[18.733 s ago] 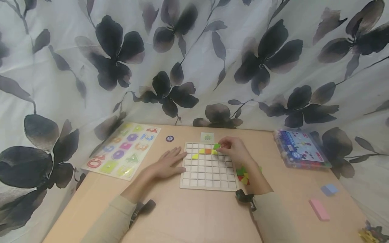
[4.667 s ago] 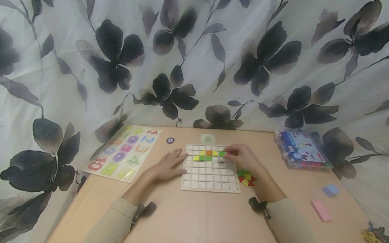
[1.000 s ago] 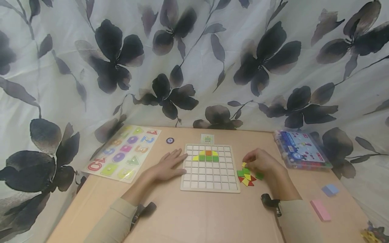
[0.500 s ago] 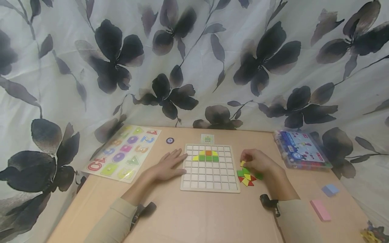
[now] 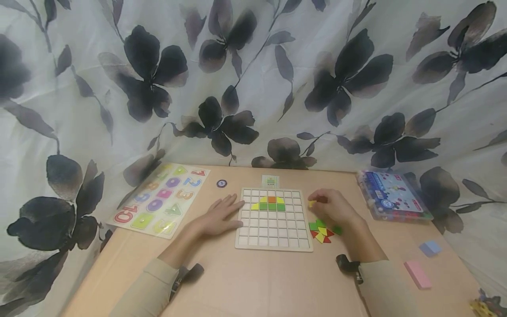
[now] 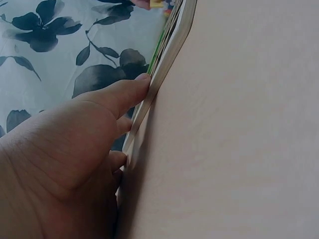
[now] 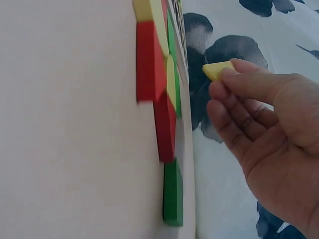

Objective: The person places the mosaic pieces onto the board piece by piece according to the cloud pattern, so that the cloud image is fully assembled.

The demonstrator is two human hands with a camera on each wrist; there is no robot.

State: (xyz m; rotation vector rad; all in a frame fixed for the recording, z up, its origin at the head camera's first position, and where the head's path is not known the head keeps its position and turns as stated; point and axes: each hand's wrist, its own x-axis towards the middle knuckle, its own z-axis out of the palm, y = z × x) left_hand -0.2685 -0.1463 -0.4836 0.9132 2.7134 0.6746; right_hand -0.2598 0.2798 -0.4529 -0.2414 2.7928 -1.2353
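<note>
- Board [image 5: 273, 229] with colored pieces [image 5: 281, 207] in its squares.
- Left hand [image 5: 218, 215] is wide, touching the board's edge.
- Right hand [image 5: 334, 209] pinches a yellow block [image 7: 217, 69] near the colored pile [image 5: 322, 231].

A small yellow piece [image 5: 311, 203] is pinched by the right hand [image 5: 336, 210], which is held just beside the right edge of a gridded board [image 5: 273, 230]. The board's left edge is touched by the left hand [image 5: 218, 215]. On the grid, an orange tile [image 5: 271, 200] is flanked by yellow tiles [image 5: 279, 200]; below it, green tiles [image 5: 272, 206] are lined up. Loose pieces [image 5: 321, 232] in green, red and yellow are clustered near the right hand. Behind the board, a small card [image 5: 270, 181] is laid. A number sheet [image 5: 164, 193] is spread at left; a clear box [image 5: 394, 195] is placed at right.
</note>
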